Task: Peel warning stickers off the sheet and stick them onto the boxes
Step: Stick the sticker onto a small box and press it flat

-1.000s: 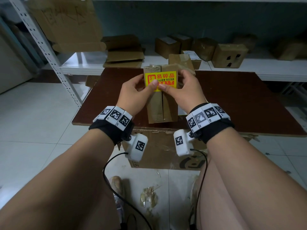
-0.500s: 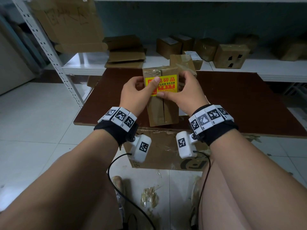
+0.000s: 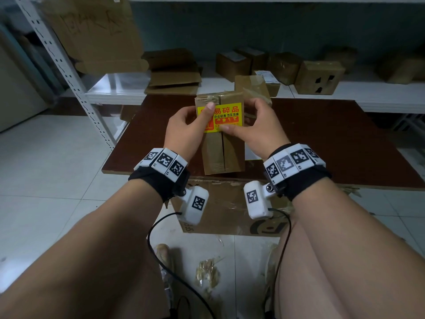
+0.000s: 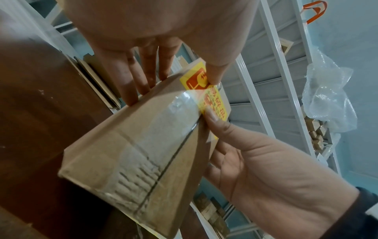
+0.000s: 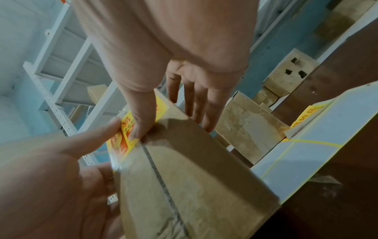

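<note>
— Main danger at this point?

— Probably a crease or a bubble in the sticker, from pressing unevenly across the middle seam of the box. Also a slip of the box, from too weak a hold during the rubbing. Cannot tell whether stuck flat everywhere, so maybe a lifting corner too.

— And the hold now?

— Left hand gripping the box, with fingers behind it and thumb pressed on the upper left corner of the sticker. Right hand gripping it from the other side in the same way, with thumb on the lower edge of the sticker.

— Place of the box?

— Over the near edge of the counter, about the middle, tilted toward the person. Resting there or lifted: cannot tell.

— Look of the sticker?

— Yellow, with red characters and red symbols, placed across the upper part of the brown box, over shiny clear tape. Rest of the sheet lying on the counter just right of the box, mostly bare backing.
</note>
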Demonstrator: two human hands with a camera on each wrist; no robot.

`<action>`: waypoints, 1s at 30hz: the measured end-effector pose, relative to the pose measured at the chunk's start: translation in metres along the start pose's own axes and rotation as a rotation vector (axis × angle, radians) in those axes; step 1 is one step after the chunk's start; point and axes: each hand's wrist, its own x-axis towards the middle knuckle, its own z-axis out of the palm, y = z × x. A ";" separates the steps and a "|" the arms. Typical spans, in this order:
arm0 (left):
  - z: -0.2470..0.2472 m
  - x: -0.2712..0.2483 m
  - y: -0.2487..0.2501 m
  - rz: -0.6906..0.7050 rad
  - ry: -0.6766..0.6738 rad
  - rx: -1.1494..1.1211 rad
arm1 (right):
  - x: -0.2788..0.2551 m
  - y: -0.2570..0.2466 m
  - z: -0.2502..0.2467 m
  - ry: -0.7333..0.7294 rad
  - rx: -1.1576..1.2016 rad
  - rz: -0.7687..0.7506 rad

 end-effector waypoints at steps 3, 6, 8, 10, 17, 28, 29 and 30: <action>0.000 -0.003 0.004 0.029 -0.018 -0.029 | 0.000 0.000 0.001 -0.019 0.038 0.006; 0.002 -0.007 0.008 0.048 -0.044 -0.065 | -0.002 -0.003 0.005 0.066 0.146 0.026; 0.003 -0.008 0.009 0.048 -0.055 -0.080 | -0.003 -0.005 0.006 0.090 0.103 0.001; 0.003 -0.009 0.010 0.038 -0.055 -0.084 | -0.002 -0.003 0.005 0.067 0.066 -0.012; -0.001 -0.006 0.012 0.010 -0.037 -0.050 | 0.001 0.000 0.005 0.011 0.216 0.010; -0.007 -0.005 0.016 -0.009 -0.016 0.023 | 0.003 0.001 0.010 0.016 0.335 0.030; -0.008 -0.005 0.016 -0.011 -0.021 0.029 | 0.003 0.002 0.012 0.041 0.320 0.013; -0.009 -0.004 0.016 -0.016 -0.022 0.035 | 0.003 0.003 0.014 0.051 0.304 0.000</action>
